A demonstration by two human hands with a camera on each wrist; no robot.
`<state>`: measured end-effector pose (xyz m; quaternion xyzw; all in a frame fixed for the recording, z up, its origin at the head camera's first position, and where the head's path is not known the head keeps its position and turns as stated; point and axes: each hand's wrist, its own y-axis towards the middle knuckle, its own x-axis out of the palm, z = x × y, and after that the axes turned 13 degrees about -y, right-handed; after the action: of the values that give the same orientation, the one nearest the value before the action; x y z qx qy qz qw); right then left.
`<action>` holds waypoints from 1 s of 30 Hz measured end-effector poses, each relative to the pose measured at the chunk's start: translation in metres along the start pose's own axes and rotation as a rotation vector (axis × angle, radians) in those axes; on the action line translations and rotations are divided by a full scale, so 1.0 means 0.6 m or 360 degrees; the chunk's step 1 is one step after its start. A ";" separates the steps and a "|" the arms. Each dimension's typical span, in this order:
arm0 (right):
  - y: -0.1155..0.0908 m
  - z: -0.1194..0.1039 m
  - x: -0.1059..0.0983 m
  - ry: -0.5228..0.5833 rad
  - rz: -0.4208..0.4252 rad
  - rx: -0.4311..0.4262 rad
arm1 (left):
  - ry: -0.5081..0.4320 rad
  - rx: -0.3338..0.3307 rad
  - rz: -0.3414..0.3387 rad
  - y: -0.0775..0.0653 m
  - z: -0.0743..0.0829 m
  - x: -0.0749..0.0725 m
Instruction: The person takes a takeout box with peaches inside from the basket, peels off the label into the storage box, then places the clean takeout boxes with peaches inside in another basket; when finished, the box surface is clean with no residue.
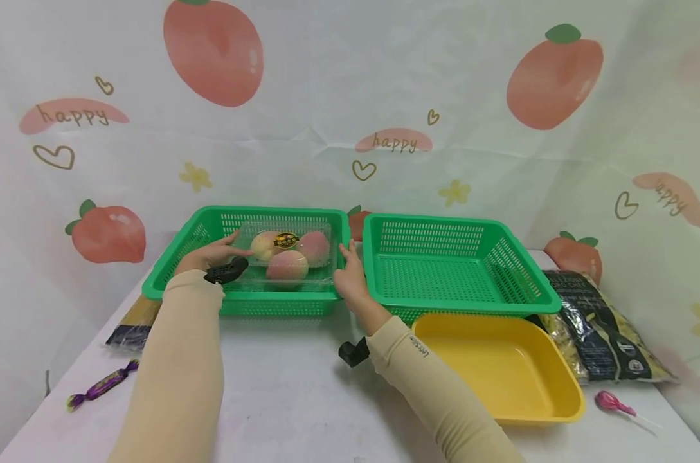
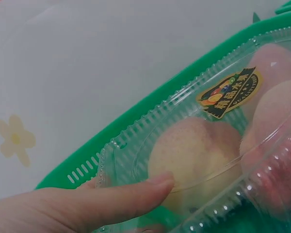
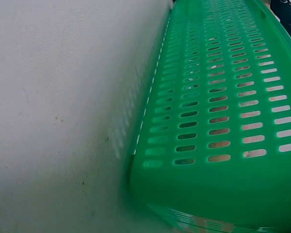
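Observation:
In the head view, a clear plastic clamshell box (image 1: pixel 321 273) of several pink-yellow peaches (image 1: pixel 288 265) sits inside the left green basket (image 1: pixel 280 302). My left hand (image 1: pixel 207 254) grips the box by its left end; in the left wrist view the thumb (image 2: pixel 150 191) lies on the lid, short of the black-and-gold label (image 2: pixel 230 92). My right hand (image 1: pixel 352 276) holds the right rim of the same basket, thumb toward the box. Its outer fingers are partly hidden. The right wrist view shows the slotted basket wall (image 3: pixel 218 179) but no hand.
A second green basket (image 1: pixel 430 276) stands close on the right, with a yellow basin (image 1: pixel 494 366) before it. Black-labelled food bags (image 1: pixel 604 328) and a pink lollipop (image 1: pixel 610 402) lie far right. A purple-wrapped candy (image 1: pixel 103 384) and another bag (image 1: pixel 134 326) are on the left.

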<state>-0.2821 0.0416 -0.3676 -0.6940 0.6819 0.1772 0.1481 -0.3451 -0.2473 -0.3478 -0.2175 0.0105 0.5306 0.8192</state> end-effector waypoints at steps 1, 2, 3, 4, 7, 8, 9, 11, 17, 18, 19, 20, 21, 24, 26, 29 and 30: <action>0.001 0.000 -0.001 -0.0009 0.0011 0.0001 | -0.0009 -0.0005 0.0003 0.000 0.001 0.001; 0.001 0.000 -0.001 -0.0015 0.0020 0.0002 | -0.0020 -0.0008 0.0006 -0.001 0.002 0.003; 0.002 0.001 -0.001 -0.0008 0.0023 0.0004 | -0.0029 -0.0010 0.0006 -0.001 0.001 0.003; 0.002 0.002 -0.001 -0.0006 0.0024 0.0003 | -0.0039 -0.0013 0.0007 -0.001 0.001 0.003; 0.003 0.003 0.002 -0.0001 -0.0002 -0.0008 | 0.0006 -0.0014 0.0017 -0.004 -0.001 -0.001; 0.003 0.003 0.004 0.0009 -0.0009 -0.0011 | 0.0018 -0.0015 0.0020 -0.006 -0.001 -0.002; 0.002 0.003 0.005 0.0019 -0.0014 -0.0012 | 0.0034 -0.0021 0.0025 -0.007 -0.002 -0.003; 0.002 0.003 0.007 0.0027 -0.0008 -0.0015 | 0.0055 -0.0038 0.0039 -0.011 0.000 -0.004; -0.001 0.000 0.006 0.0055 0.0006 0.0002 | -0.0090 -0.0065 0.0155 -0.018 0.001 -0.003; -0.001 -0.001 0.006 0.0056 0.0007 0.0007 | -0.0166 -0.0044 0.0178 -0.019 0.002 -0.001; 0.000 -0.001 0.006 0.0056 0.0006 0.0011 | -0.0255 -0.0018 0.0208 -0.020 0.002 0.000; 0.000 -0.001 0.006 0.0057 0.0007 0.0014 | -0.0347 0.0017 0.0235 -0.020 0.003 0.003; -0.001 -0.002 0.006 0.0054 0.0007 0.0019 | -0.0432 0.0045 0.0257 -0.021 0.004 0.006; 0.000 -0.002 0.006 0.0055 0.0007 0.0029 | -0.0605 0.0106 0.0319 -0.024 0.010 0.011; 0.000 -0.002 0.006 0.0051 0.0009 0.0035 | -0.0670 0.0116 0.0358 -0.027 0.013 0.014; 0.002 -0.001 0.006 0.0045 0.0018 0.0040 | -0.0699 0.0111 0.0383 -0.031 0.017 0.014; 0.002 -0.001 0.006 0.0045 0.0020 0.0041 | -0.0708 0.0117 0.0390 -0.032 0.018 0.015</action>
<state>-0.2832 0.0384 -0.3687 -0.6902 0.6905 0.1596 0.1464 -0.3266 -0.2421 -0.3335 -0.0625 -0.1244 0.6599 0.7383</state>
